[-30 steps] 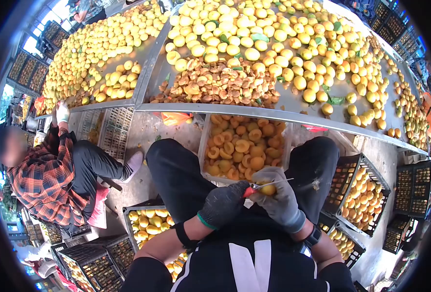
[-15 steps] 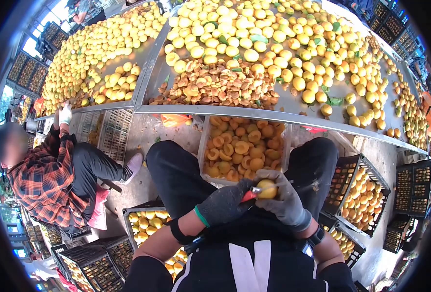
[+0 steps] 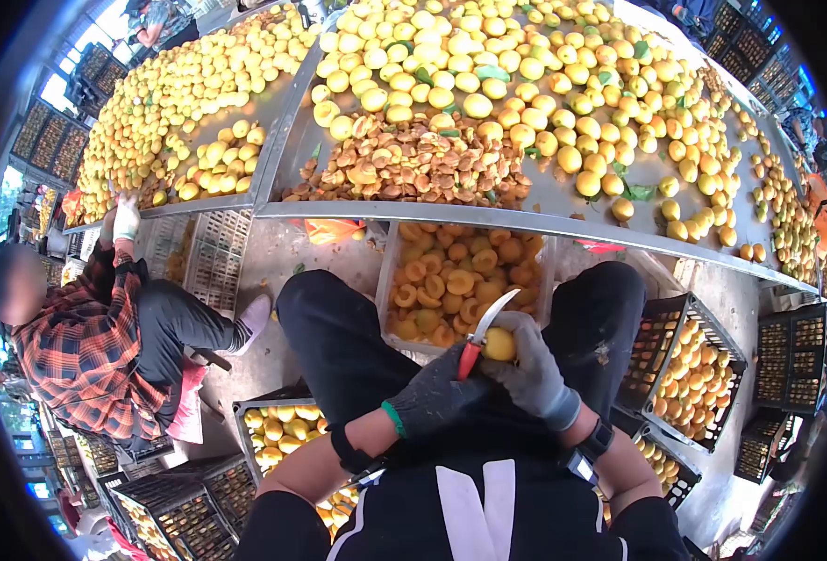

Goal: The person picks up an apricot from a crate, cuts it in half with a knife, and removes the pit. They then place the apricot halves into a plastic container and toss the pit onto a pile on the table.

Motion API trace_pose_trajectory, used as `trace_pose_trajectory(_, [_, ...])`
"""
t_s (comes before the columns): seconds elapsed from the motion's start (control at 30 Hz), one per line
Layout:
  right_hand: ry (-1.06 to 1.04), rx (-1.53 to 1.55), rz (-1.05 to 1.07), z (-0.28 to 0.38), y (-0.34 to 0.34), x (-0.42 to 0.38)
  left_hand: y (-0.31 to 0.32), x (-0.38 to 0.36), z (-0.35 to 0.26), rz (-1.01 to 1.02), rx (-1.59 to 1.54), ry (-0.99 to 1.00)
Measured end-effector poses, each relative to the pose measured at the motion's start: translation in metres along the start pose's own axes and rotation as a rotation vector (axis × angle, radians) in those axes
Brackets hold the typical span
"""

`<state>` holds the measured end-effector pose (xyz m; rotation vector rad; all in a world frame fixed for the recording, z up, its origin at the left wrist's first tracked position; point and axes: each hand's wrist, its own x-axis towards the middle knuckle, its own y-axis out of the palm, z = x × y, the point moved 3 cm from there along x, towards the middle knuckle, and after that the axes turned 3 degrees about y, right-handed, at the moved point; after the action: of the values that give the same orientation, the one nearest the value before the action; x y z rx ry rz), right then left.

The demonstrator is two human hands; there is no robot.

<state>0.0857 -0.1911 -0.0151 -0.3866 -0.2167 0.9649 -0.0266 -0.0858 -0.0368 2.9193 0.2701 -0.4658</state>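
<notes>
My left hand (image 3: 439, 391), in a dark glove with a green cuff, is closed around the red handle of a curved knife (image 3: 486, 320). Its blade points up and away from me. In my right hand (image 3: 540, 379), gloved in grey, sits a yellow apricot (image 3: 499, 344), close beside the knife. Both hands are above my lap. Just beyond them, between my knees, a pale crate (image 3: 384, 301) holds many halved apricots (image 3: 458, 278).
A metal table (image 3: 516, 217) spans the front, bearing whole apricots (image 3: 563, 112) and a heap of brown pits or scraps (image 3: 423, 166). Crates of apricots stand at my left (image 3: 243, 439) and right (image 3: 683, 323). Another person (image 3: 86, 365) sits at left.
The knife blade, previously against the apricot, now stands raised and apart from the fruit's far side. My hands have shifted slightly, and the right hand still holds the apricot.
</notes>
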Motion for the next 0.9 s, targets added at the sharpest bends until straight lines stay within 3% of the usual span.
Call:
trace_pose_trajectory(0.03, [0.138, 0.162, 0.110, -0.005, -0.001, 0.001, -0.006, -0.001, -0.004, -0.076, 0.147, -0.023])
trace_pose_trajectory(0.07, [0.140, 0.158, 0.107, -0.007, -0.002, 0.003, -0.009, -0.001, -0.008, -0.072, 0.145, -0.021])
trace_pose_trajectory(0.13, [0.329, 0.886, 0.014, -0.018, -0.003, 0.004, -0.022, -0.002, -0.025, -0.295, 0.379, 0.194])
trace_pose_trajectory(0.17, [0.414, 1.250, -0.039, -0.021, -0.005, 0.005, -0.027, -0.003, -0.033, -0.285, 0.378, 0.199])
trace_pose_trajectory(0.2, [0.450, 1.439, -0.026, -0.017, -0.010, 0.006, -0.033, -0.006, -0.044, -0.335, 0.297, 0.217])
trace_pose_trajectory(0.23, [0.447, 1.432, -0.034, -0.018, -0.015, 0.008, -0.038, -0.008, -0.053, -0.385, 0.213, 0.232])
trace_pose_trajectory(0.3, [0.365, 1.708, 0.210, -0.016, -0.018, 0.009, -0.038, -0.013, -0.064, -0.327, 0.207, 0.280])
trace_pose_trajectory(0.43, [0.181, 1.523, 0.221, -0.018, -0.016, 0.011, -0.033, -0.017, -0.075, -0.183, 0.438, 0.360])
trace_pose_trajectory(0.5, [0.033, 1.285, 0.087, -0.010, -0.019, 0.009, -0.030, -0.019, -0.079, -0.152, 0.492, 0.400])
trace_pose_trajectory(0.6, [0.037, 1.179, 0.061, -0.003, -0.024, 0.007, -0.020, -0.025, -0.076, -0.197, 0.571, 0.492])
trace_pose_trajectory(0.67, [0.065, 1.152, 0.058, 0.004, -0.026, 0.006, -0.016, -0.028, -0.063, -0.198, 0.798, 0.511])
trace_pose_trajectory(0.83, [0.072, 1.100, 0.025, 0.009, -0.024, 0.006, -0.011, -0.033, -0.044, -0.215, 0.862, 0.478])
trace_pose_trajectory(0.9, [0.008, 1.123, 0.107, 0.012, -0.021, 0.006, -0.011, -0.034, -0.041, -0.204, 0.867, 0.475])
